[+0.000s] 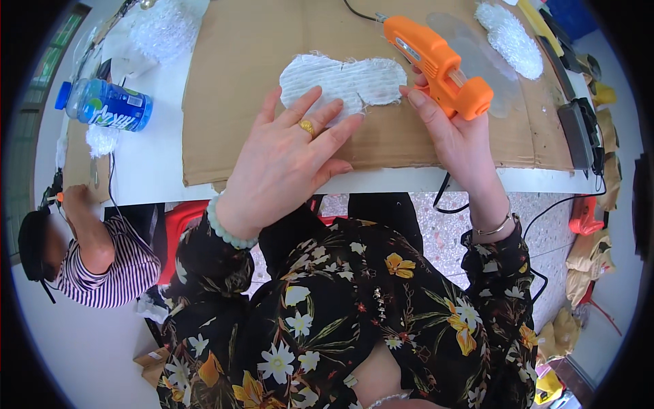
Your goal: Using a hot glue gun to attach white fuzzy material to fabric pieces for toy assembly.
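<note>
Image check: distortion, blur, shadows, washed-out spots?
Head view: black curved fisheye border; orange hot glue gun and white quilted pad fairly sharp; co-worker's hand at left blurred; no harsh shadows across pad; white fluffy bundle, upper left, nearly washed out.

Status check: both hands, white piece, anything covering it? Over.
Right hand gripping orange glue gun. Left hand open, spread over white piece. White piece lying on brown cardboard. Left hand hiding part of its lower edge.
</note>
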